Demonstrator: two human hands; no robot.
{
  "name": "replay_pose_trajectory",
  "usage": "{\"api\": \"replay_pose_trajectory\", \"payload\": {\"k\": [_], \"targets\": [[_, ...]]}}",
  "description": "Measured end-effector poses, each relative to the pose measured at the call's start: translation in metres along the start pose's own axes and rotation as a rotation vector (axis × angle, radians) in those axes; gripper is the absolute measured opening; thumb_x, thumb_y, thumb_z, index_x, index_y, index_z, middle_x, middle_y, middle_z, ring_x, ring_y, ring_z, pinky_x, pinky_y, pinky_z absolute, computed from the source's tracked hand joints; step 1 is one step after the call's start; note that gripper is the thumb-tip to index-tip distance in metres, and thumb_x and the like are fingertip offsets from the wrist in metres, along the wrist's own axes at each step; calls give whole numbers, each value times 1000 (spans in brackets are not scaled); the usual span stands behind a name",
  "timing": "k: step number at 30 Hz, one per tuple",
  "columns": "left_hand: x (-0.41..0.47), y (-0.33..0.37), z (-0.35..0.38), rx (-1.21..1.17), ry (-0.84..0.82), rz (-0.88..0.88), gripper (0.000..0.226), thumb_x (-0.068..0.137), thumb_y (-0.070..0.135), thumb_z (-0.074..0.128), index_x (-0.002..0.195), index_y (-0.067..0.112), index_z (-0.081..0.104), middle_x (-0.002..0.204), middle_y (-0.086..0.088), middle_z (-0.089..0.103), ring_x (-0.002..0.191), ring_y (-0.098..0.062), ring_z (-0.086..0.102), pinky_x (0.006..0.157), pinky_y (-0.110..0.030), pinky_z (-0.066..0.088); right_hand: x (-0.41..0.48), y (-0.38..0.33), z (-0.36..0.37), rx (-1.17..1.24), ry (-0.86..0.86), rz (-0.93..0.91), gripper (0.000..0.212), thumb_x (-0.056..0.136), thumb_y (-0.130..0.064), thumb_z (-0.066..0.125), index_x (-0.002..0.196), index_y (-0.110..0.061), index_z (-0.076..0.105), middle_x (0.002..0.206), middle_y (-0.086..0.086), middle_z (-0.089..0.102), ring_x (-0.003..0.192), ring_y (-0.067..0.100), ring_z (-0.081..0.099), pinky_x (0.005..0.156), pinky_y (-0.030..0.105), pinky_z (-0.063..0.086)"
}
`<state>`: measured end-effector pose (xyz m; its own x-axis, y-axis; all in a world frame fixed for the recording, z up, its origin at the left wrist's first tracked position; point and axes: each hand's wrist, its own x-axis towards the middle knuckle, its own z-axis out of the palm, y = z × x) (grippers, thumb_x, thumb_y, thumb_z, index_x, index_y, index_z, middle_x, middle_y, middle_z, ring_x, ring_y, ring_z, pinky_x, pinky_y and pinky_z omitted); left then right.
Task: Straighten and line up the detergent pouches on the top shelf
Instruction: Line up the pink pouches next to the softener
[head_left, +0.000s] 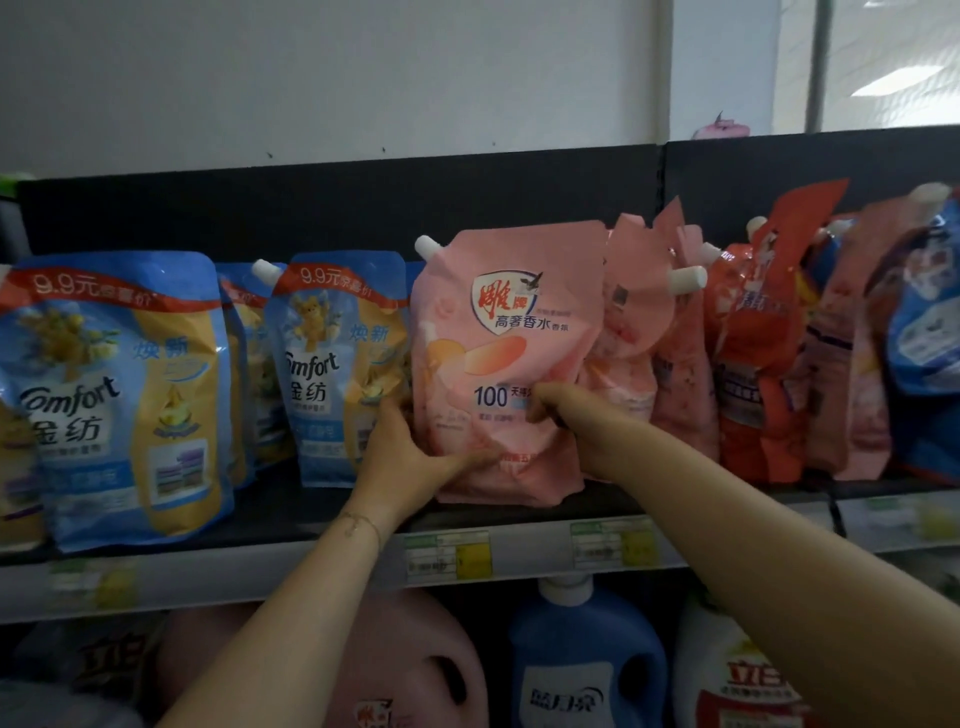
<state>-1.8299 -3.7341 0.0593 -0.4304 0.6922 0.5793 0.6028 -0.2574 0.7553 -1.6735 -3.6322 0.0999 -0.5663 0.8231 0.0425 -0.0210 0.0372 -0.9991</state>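
A pink detergent pouch (511, 332) with a white spout stands at the front of the top shelf (311, 512). My left hand (415, 457) grips its lower left edge, thumb across the front and fingers behind. On the pouch's right side, my right hand (571, 421) holds it with the thumb on the front and the fingers hidden behind it. More pink pouches (649, 332) lean crookedly just behind and to its right. Blue Comfort pouches (124, 395) stand to the left.
Red and blue pouches (758, 364) crowd the right end of the shelf, tilted. Price tags (449, 553) run along the shelf's front edge. On the shelf below stand large jugs: a pink jug (415, 670), a blue jug (587, 654) and a white jug (737, 675).
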Motion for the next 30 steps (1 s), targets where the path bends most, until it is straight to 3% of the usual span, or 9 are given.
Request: {"api": "replay_pose_trajectory", "payload": {"k": [2, 5, 8, 11, 14, 16, 20, 26, 30], "targets": [[0, 0, 0, -10, -11, 17, 118, 26, 65, 87, 128, 27, 42, 121, 16, 57, 109, -1, 56, 95, -31, 50, -7, 1, -1, 46, -23, 7, 39, 43, -9, 49, 82, -9, 57, 81, 13, 58, 87, 30, 56, 95, 47, 46], [-4, 6, -1, -52, 72, 128, 96, 42, 71, 81, 123, 28, 53, 114, 22, 60, 104, 10, 56, 90, -21, 51, -13, 2, 1, 104, -33, -10, 18, 49, -9, 49, 67, -13, 49, 72, 8, 51, 79, 28, 51, 79, 38, 47], [-10, 13, -3, -159, 195, 174, 82, 51, 73, 74, 120, 36, 51, 117, 14, 60, 105, 5, 58, 82, -14, 50, -16, 3, 12, 126, -54, -8, 8, 56, -7, 48, 60, -13, 46, 63, 4, 50, 66, 22, 50, 64, 28, 42], [-13, 14, -3, -196, 274, 77, 90, 54, 61, 81, 126, 20, 46, 117, 7, 59, 103, -5, 60, 83, -20, 50, -17, 1, 31, 136, -73, 20, 8, 58, -8, 48, 65, -11, 49, 67, 7, 53, 69, 24, 51, 67, 30, 44], [-14, 16, -3, -145, 421, -9, 68, 63, 48, 77, 110, 11, 45, 97, 10, 55, 85, -6, 56, 68, -12, 41, -12, 3, 45, 139, 14, -3, 11, 72, -4, 49, 63, -11, 50, 68, 7, 53, 73, 27, 53, 73, 33, 46], [-13, 16, -2, -109, 478, -33, 57, 71, 42, 77, 105, 12, 42, 91, 13, 51, 77, 0, 51, 63, -12, 37, -7, 6, 48, 99, 123, -131, 12, 78, -5, 53, 69, -11, 58, 75, 6, 59, 81, 26, 57, 77, 32, 47], [-10, 16, -3, -67, 518, -51, 48, 80, 38, 72, 107, 10, 43, 104, 1, 54, 91, -13, 54, 74, -25, 40, -17, 11, 47, -164, 194, -383, 20, 93, -21, 49, 112, -16, 55, 102, -1, 59, 96, 16, 54, 86, 32, 45], [-13, 17, -4, -28, 524, -31, 52, 84, 37, 69, 114, 3, 44, 107, 1, 52, 94, -12, 52, 75, -24, 40, -44, 20, 30, -619, 342, -644, 14, 90, -26, 53, 93, -13, 56, 85, 0, 62, 78, 19, 58, 69, 38, 51], [-13, 17, -3, -19, 504, -42, 44, 85, 38, 67, 109, 10, 42, 107, 0, 55, 92, -14, 54, 75, -26, 40, -57, 20, 5, -854, 533, -594, 29, 91, -37, 51, 70, -18, 51, 64, -4, 53, 59, 14, 49, 50, 29, 36]]}}
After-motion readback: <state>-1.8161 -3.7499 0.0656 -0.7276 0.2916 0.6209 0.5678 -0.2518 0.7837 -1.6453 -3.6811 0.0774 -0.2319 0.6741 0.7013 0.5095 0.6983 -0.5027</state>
